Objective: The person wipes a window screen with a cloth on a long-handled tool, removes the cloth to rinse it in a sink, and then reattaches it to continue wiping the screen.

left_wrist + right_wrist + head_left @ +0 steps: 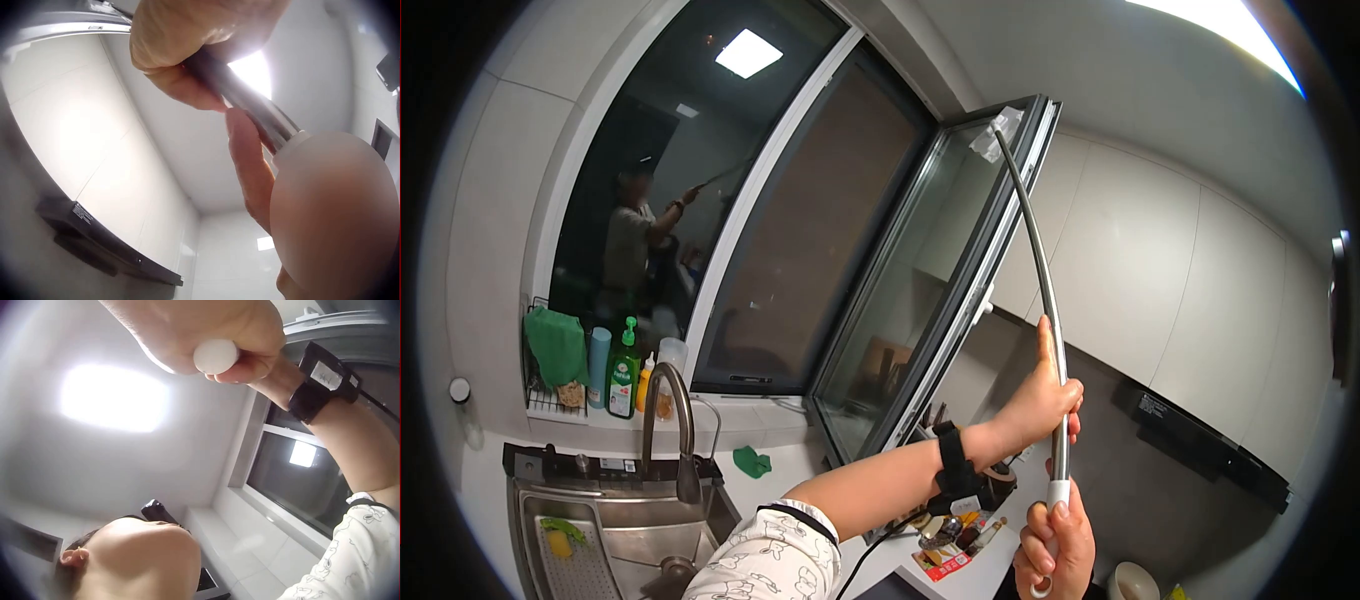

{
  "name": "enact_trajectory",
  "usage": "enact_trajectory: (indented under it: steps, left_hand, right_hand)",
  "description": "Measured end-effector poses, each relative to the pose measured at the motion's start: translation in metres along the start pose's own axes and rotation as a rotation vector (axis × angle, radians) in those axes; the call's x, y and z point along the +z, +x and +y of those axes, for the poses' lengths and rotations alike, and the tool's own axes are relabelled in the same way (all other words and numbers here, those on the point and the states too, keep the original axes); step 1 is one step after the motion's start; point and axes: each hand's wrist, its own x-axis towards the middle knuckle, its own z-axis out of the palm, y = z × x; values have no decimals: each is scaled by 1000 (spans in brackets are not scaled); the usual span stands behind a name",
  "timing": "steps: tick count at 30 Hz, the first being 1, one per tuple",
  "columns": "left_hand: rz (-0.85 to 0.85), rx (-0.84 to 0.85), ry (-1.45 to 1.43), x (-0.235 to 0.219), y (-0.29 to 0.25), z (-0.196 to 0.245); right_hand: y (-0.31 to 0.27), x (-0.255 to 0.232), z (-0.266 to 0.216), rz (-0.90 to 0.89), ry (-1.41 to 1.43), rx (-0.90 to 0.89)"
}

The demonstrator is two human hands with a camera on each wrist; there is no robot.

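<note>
A long metal pole (1038, 245) with a white handle (1058, 494) rises to the open window sash (900, 300); a whitish cloth or wipe (998, 138) is at its tip, against the upper glass. My left hand (1050, 395) grips the shaft midway, one finger pointing up along it. Below, my right hand (1057, 545) holds the white handle. In the left wrist view the left hand (206, 44) is curled round the metal shaft (256, 103). The handle's round white end (215, 356) pokes out of the right hand (200, 325) in the right wrist view.
At lower left are a sink (635, 535) with a faucet (668, 400), and bottles (623, 380) on the sill. A green cloth (752, 461) and packets (945, 560) lie on the counter. Wall cabinets (1130, 260) and a dark range hood (1200, 440) stand at right.
</note>
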Motion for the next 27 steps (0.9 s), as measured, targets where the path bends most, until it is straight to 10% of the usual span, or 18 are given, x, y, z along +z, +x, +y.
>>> enact_trajectory:
  steps: [27]
  left_hand:
    - [234,-269,427,40,-44,23]
  right_hand:
    - [-56,11,7,50,43,24]
